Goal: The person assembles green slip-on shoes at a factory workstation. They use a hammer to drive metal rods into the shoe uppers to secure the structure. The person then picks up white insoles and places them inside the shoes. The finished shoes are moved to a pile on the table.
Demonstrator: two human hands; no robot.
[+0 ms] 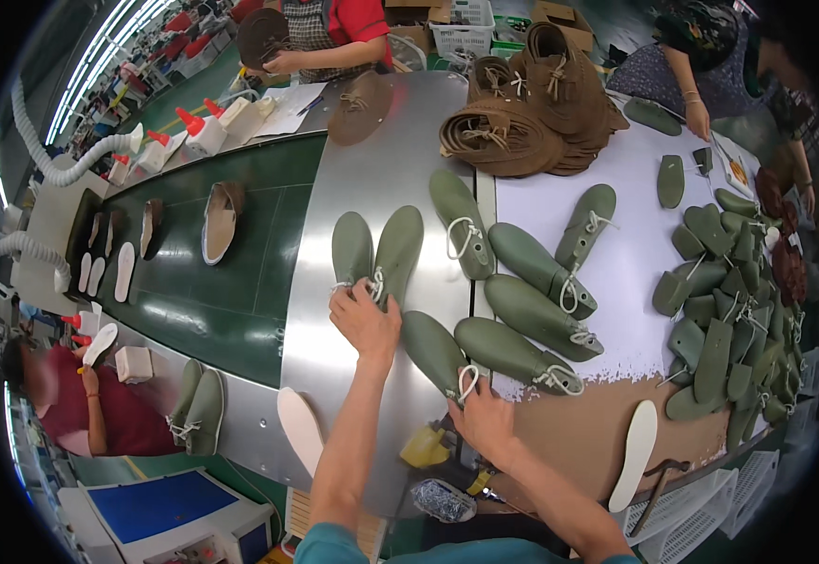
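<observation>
On the metal tabletop, my left hand (367, 320) closes over the heel ends of two green shoe lasts, a left one (351, 246) and a right one (399, 246) lying side by side. White cord loops show by its fingers. My right hand (485, 420) grips the near end of another green shoe last (432, 350), next to its white cord; the fingertips are partly hidden. Just right of that lies a last (508, 350) with a cord loop. More corded lasts lie beyond, including one (536, 256) on the white sheet.
A brown pile of shoe uppers (532, 113) stands at the far side. Many lasts heap at right (710, 362). Pale insoles (633, 456) lie near the front, by a hammer (659, 484). A green conveyor (231, 273) runs left. Co-workers stand at left (99, 404), far side and far right.
</observation>
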